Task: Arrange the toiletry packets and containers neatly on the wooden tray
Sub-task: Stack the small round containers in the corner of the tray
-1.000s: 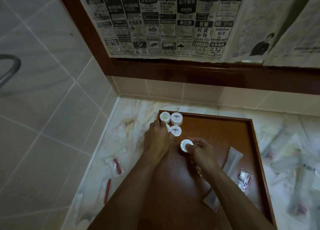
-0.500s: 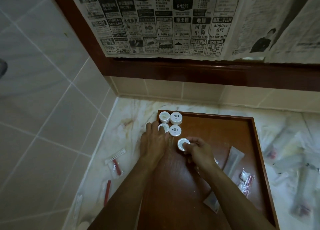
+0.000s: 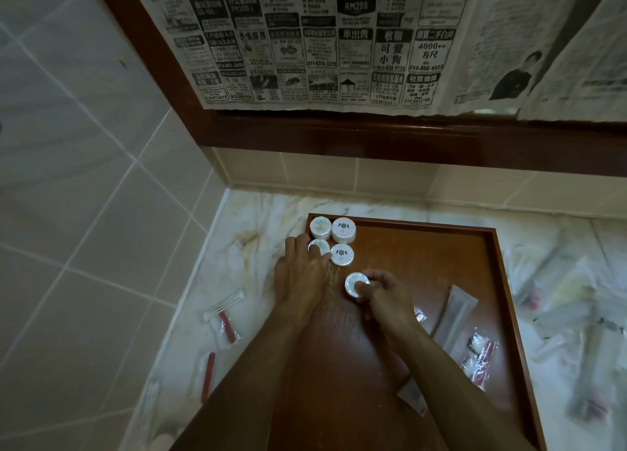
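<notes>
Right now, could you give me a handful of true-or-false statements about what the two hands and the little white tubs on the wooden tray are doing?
1. The right hand grips a small round white container over the brown wooden tray. True.
2. The left hand is lifted off everything. False: its fingers rest on a round white container by the tray's left rim.
3. Five round white containers show on the tray. True.
4. The containers are gathered in the tray's far right corner. False: the far left corner.
5. The long translucent sachet lies on the tray, right of the right hand. True.
6. A red-handled item in clear wrap lies on the tray. False: it lies on the marble counter, left of the tray.
</notes>
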